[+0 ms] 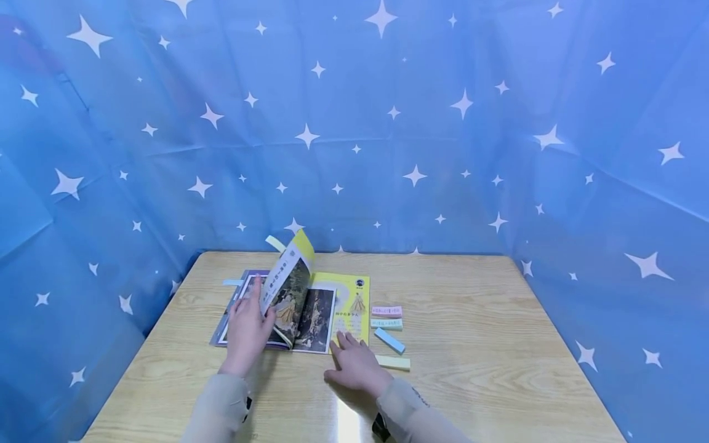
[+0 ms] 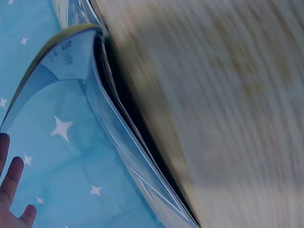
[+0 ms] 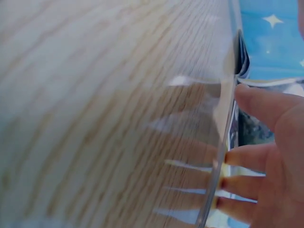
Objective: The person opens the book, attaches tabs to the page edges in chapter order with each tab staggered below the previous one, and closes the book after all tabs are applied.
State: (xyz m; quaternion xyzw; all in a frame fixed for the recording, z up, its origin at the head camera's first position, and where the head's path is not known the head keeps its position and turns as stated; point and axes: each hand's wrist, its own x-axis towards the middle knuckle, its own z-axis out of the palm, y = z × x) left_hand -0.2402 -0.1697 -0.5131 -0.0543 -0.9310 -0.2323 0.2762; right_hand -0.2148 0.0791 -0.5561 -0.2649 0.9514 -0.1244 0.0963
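An open magazine (image 1: 354, 335) with yellow-edged, illustrated pages lies on the table. Several of its leaves stand raised near the middle, the front page (image 1: 293, 292) showing a painting and Chinese text. My left hand (image 1: 246, 332) is against the left side of the raised page, fingers extended; in the left wrist view its fingertip (image 2: 4, 142) meets the bowed page edge. With fingers spread, my right hand (image 1: 359, 368) rests at the lower right corner of the magazine. In the right wrist view the thumb (image 3: 266, 102) and fingers lie along the pages' bottom edge.
Right of the magazine lie a pink strip (image 1: 386, 311) and a green strip (image 1: 386, 324) with writing, a blue strip (image 1: 390, 341) and a pale yellow strip (image 1: 394, 363). A pale tab (image 1: 275, 243) and a light blue tab (image 1: 232, 282) stick out of the magazine. Behind the table (image 1: 471, 307) hangs a starry blue cloth (image 1: 388, 209).
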